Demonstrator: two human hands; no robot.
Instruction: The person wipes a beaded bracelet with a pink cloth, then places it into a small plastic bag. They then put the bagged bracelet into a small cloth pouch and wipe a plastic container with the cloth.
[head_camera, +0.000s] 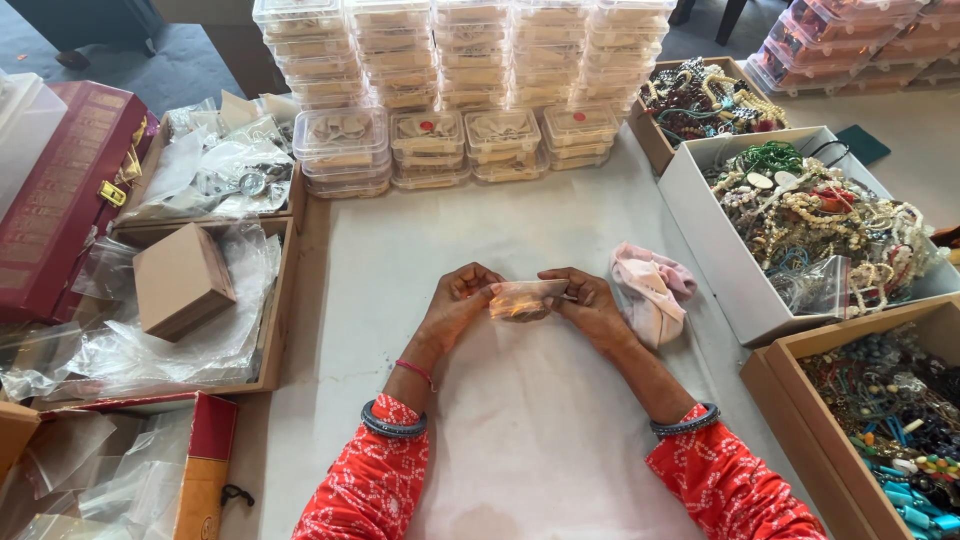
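Both my hands meet over the middle of the white table cover (520, 430). Between them is a small clear plastic pouch (524, 298) with something golden-brown inside. My left hand (458, 300) pinches the pouch's left end and my right hand (590, 300) pinches its right end. Red patterned sleeves and dark bangles cover my wrists. A crumpled pink cloth (652, 290) lies just right of my right hand.
Stacks of clear lidded boxes (450, 90) line the far edge. White box (730, 270) and cardboard boxes (800, 390) of beaded jewellery stand at right. At left, a tray (280, 300) with plastic bags and a small brown box (180, 280), plus a maroon case (60, 190).
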